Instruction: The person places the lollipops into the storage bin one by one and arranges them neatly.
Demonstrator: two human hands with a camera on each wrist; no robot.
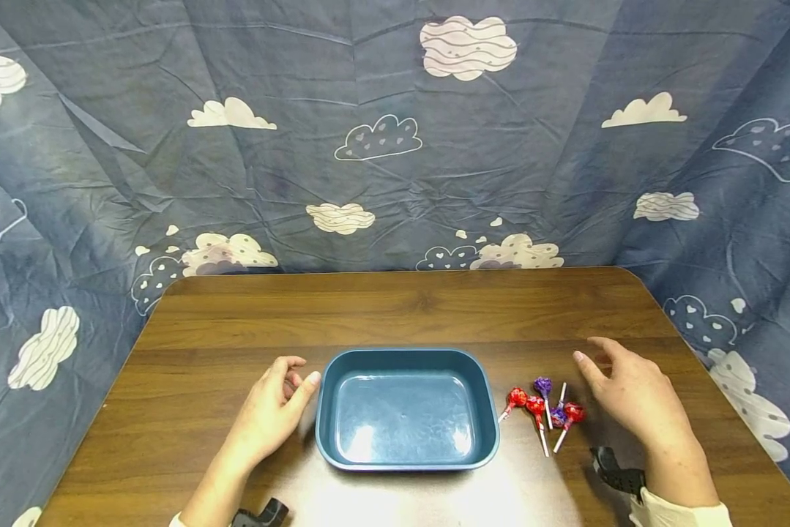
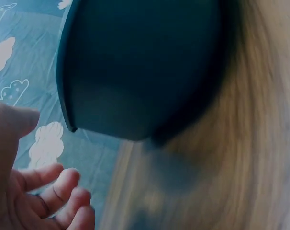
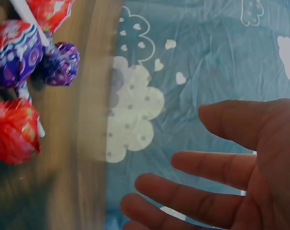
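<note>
A blue rectangular tray (image 1: 404, 464) with raised walls stands at the middle of the wooden table. To its left is my left hand (image 1: 269, 413), relaxed with loosely bent fingers, its thumb close by the tray's left rim. Right of the tray lie several wrapped lollipops in a loose cluster: a red lollipop (image 1: 516, 397) nearest the tray, a purple lollipop (image 1: 542, 386) at the back, and a red lollipop (image 1: 573, 413) on the right. My right hand (image 1: 638, 395) hovers beyond them with fingers spread and nothing held. In the right wrist view, lollipop heads (image 3: 13, 132) fill the upper left.
A dark blue curtain (image 1: 289, 161) with white cloud prints hangs behind the table (image 1: 395, 307) and along both sides. Black wrist mounts (image 1: 619, 474) sit below each hand. Bright light reflects off the table's front.
</note>
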